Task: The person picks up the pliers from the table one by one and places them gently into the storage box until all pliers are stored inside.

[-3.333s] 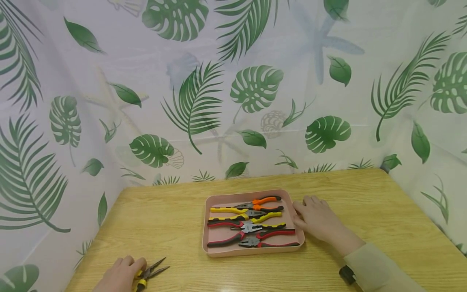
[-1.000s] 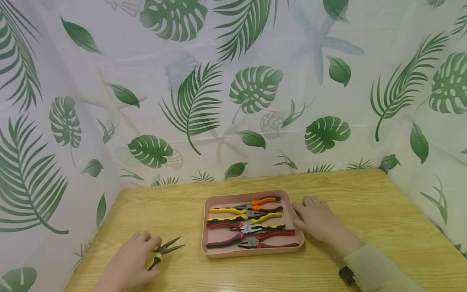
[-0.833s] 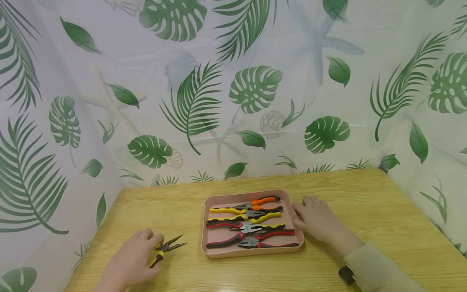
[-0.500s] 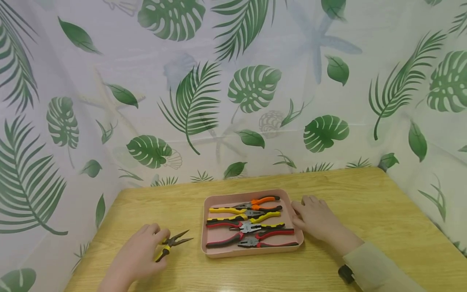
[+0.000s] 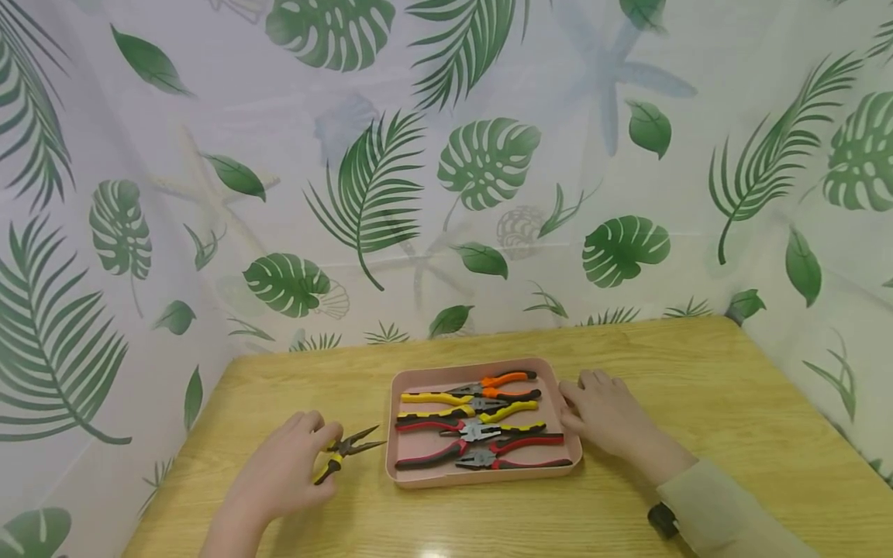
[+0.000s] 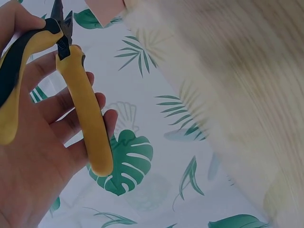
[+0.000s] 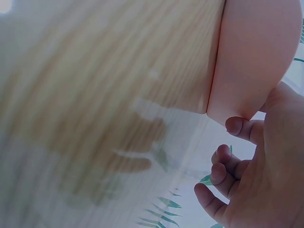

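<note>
My left hand (image 5: 286, 465) holds long-nose pliers (image 5: 344, 449) with yellow and black handles, just left of a pink tray (image 5: 488, 476). The pliers' jaws stand apart and point right, tips close to the tray's left wall. In the left wrist view one yellow handle (image 6: 85, 114) lies along the fingers, the other by the thumb. My right hand (image 5: 607, 411) rests at the tray's right wall, fingers loosely bent. One fingertip (image 7: 235, 125) is at the tray's lower edge in the right wrist view. Inside the tray lie orange pliers (image 5: 512, 377), yellow-handled pliers (image 5: 436, 398) and red-handled pliers (image 5: 516, 442).
The tray stands on a wood-grain table (image 5: 335, 380) near its middle. A white cloth (image 5: 418, 194) with green leaf prints hangs behind the table and at both sides. A dark band (image 5: 663, 519) shows at the right sleeve.
My left hand has carried the long-nose pliers right and away from the body, up to the tray's left side. The right hand and the tray have stayed in place.
</note>
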A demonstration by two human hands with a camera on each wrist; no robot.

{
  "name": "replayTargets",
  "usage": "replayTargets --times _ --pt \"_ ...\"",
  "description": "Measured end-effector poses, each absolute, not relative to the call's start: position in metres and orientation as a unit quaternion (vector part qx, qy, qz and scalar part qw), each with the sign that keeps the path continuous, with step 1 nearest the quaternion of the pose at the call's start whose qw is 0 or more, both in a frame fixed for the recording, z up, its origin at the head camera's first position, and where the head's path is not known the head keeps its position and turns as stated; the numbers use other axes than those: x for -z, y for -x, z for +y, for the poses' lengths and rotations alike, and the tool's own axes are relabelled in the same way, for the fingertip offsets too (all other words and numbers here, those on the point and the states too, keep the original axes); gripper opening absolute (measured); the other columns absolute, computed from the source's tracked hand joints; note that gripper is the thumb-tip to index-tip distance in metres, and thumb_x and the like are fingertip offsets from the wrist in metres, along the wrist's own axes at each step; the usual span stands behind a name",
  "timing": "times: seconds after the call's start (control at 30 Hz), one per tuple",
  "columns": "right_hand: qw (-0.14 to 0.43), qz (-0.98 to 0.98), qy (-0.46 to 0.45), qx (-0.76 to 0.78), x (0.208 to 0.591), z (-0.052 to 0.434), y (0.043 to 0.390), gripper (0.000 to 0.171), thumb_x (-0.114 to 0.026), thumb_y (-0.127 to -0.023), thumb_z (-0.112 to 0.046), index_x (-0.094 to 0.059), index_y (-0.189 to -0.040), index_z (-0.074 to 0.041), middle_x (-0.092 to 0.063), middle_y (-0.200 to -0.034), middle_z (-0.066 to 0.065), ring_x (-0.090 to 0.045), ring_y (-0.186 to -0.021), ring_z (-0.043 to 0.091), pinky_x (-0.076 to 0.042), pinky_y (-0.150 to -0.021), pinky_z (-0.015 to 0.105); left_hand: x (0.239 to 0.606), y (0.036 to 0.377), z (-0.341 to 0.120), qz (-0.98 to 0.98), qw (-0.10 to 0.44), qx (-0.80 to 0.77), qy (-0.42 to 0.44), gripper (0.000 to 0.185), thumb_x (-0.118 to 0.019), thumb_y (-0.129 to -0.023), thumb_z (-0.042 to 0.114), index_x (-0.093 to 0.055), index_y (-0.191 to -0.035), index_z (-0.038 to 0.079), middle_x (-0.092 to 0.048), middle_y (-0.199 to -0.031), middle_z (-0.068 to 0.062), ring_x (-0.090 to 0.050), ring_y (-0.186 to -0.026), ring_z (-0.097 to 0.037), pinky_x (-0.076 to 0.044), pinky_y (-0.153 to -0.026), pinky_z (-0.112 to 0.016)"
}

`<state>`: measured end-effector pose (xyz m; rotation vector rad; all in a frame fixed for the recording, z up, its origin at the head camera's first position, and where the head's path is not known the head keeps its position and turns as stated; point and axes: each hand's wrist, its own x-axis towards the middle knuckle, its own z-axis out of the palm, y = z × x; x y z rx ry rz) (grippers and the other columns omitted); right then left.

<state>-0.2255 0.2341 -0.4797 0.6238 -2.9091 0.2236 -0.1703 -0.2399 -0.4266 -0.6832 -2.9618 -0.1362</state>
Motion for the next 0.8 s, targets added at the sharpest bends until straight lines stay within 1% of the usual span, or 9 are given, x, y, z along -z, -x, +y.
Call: replayTargets --times 0.23,0.37,0.53,0.8 --pt "0.077 -0.972 -0.208 -0.074 0.479 0.234 0.226 0.019 -0.065 -0.099 -0.027 -0.051 -0.087 -0.022 -0.046 -0.086 0.002 -0.040 -0.081 0.020 -0.029 -0.069 0.036 0.423 0.175 -0.231 -0.968 0.058 0.042 0.240 0.039 -0.080 -0.075 0.027 -0.068 -0.112 0.022 -0.051 -0.094 0.008 -0.044 -0.086 -0.011 -0.045 -0.075 -0.030" --pt "0.077 -0.972 -0.207 -0.075 0.480 0.235 0.227 0.019 -0.065 -0.099 -0.027 -0.051 -0.087 -0.022 -0.046 -0.086 0.002 -0.040 -0.081 0.020 -0.029 -0.069 0.036 0.421 0.177 -0.226 -0.966 0.055 0.037 0.251 0.040 -0.080 -0.077 0.027 -0.068 -0.115 0.021 -0.052 -0.094 0.007 -0.044 -0.086 -0.012 -0.045 -0.073 -0.031" --pt "0.074 -0.972 -0.208 -0.075 0.481 0.235 0.227 0.019 -0.065 -0.100 -0.028 -0.051 -0.087 -0.023 -0.046 -0.086 0.002 -0.040 -0.082 0.020 -0.029 -0.070 0.037 0.421 0.180 -0.219 -0.966 0.051 0.038 0.251 0.040 -0.080 -0.077 0.026 -0.068 -0.115 0.020 -0.052 -0.095 0.006 -0.044 -0.086 -0.013 -0.044 -0.073 -0.030" --pt "0.066 -0.972 -0.208 -0.081 0.477 0.234 0.226 0.019 -0.065 -0.100 -0.027 -0.051 -0.087 -0.022 -0.046 -0.086 0.002 -0.040 -0.081 0.020 -0.029 -0.070 0.036 0.417 0.188 -0.209 -0.958 0.066 0.050 0.275 0.039 -0.077 -0.075 0.024 -0.068 -0.113 0.019 -0.052 -0.093 0.005 -0.045 -0.086 -0.013 -0.045 -0.075 -0.031"
